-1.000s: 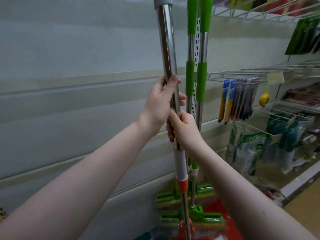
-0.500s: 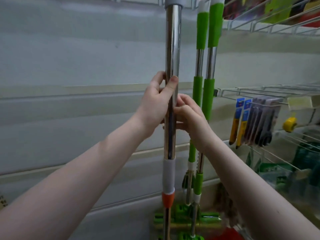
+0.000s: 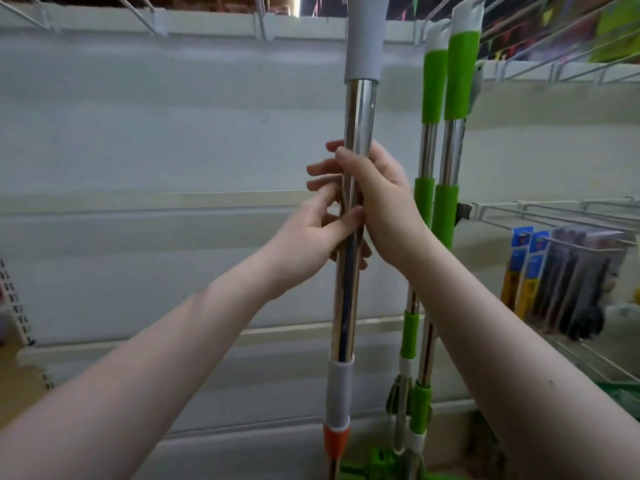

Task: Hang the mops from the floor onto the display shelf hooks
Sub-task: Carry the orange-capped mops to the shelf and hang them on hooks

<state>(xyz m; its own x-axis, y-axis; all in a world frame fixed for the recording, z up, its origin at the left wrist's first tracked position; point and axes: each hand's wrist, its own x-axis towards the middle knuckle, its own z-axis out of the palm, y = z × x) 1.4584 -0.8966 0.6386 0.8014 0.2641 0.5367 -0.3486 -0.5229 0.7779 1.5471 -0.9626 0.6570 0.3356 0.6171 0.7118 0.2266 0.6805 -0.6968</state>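
I hold a mop with a shiny steel pole upright in front of the white back wall of the shelf. Its top has a grey sleeve, and lower down sit a grey collar and an orange ring. My right hand grips the pole from the right, fingers wrapped round it. Just below, my left hand holds the same pole between thumb and fingers. The mop head is out of view below. Two green-handled mops hang to the right, their tops at the wire rail.
Wire hooks jut from the top rail above. A wire shelf at right carries hanging packets. Green mop heads sit low beside the pole. A slotted upright runs down the left edge.
The mop has risen, and my view has tilted up to the top rail. My right hand has moved from below my left hand to above it on the pole.
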